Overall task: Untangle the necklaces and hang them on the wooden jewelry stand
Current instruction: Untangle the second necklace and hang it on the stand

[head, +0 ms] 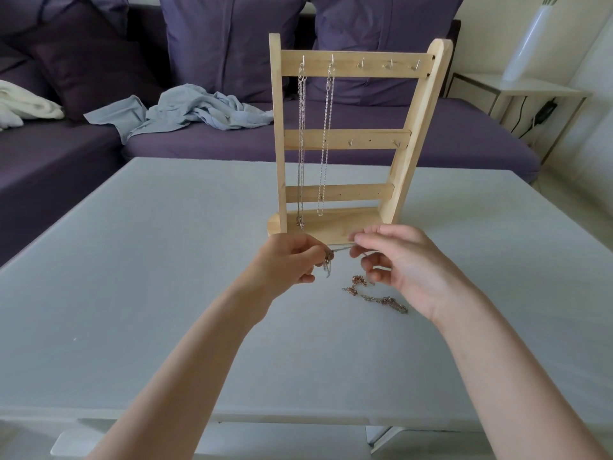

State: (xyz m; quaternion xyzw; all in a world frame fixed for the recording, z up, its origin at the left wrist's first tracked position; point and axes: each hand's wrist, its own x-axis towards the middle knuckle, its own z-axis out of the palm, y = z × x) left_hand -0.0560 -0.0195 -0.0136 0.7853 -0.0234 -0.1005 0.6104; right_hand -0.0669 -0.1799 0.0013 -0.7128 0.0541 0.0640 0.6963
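1. Hands: left hand and right hand each pinch a thin silver chain, stretched roughly left-right between their curled fingertips.
2. Tangled rose-gold chain trails diagonally on the pale grey table, under the right hand.
3. Upright pale wooden jewelry stand: two silver necklaces hang vertically from its top-left hooks.

I see a pale table near; beyond it, a purple sofa bearing cushions, crumpled blue cloth and white fabric; far right, a white vase on a side table.
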